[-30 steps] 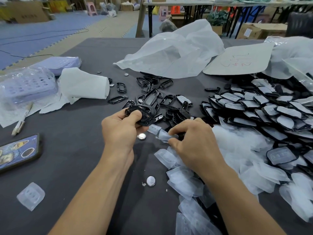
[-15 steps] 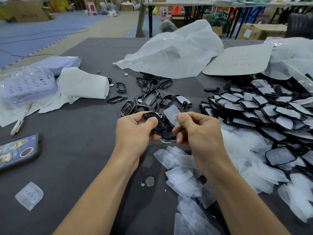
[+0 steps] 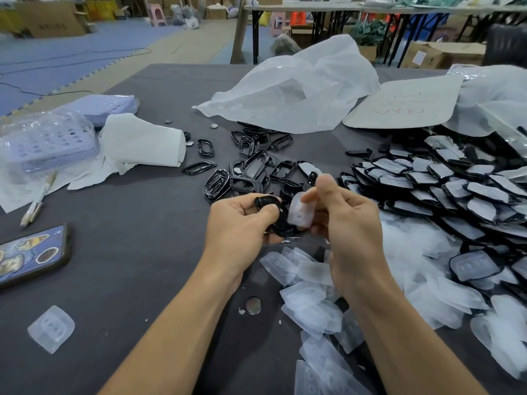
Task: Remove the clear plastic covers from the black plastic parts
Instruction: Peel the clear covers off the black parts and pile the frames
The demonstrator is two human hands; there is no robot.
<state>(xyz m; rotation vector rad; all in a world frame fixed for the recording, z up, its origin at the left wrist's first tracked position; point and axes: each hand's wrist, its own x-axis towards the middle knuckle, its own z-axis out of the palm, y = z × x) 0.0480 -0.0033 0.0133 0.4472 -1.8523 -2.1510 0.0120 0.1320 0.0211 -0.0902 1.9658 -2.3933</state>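
My left hand [image 3: 242, 223] grips a black plastic part [image 3: 275, 219] above the middle of the grey table [image 3: 137, 252]. My right hand [image 3: 345, 220] pinches a clear plastic cover [image 3: 299, 212] that stands tilted up off the part's right side. To the right lies a heap of black parts with covers on them [image 3: 445, 192]. Bare black frames [image 3: 251, 169] are scattered just beyond my hands. Loose clear covers [image 3: 310, 280] pile up below my right hand.
A phone [image 3: 31, 258] lies at the left edge, with a brush [image 3: 37, 201], white cloth [image 3: 142, 143] and lilac basket [image 3: 42, 141] behind it. A single clear cover [image 3: 51, 327] sits front left. A coin cell [image 3: 253, 305] lies between my forearms. White plastic bags [image 3: 296, 89] fill the back.
My right hand dropped an earlier cover on the pile and came up to the black part. It has since lifted a new cover further off the part, while my left hand stays on the part.
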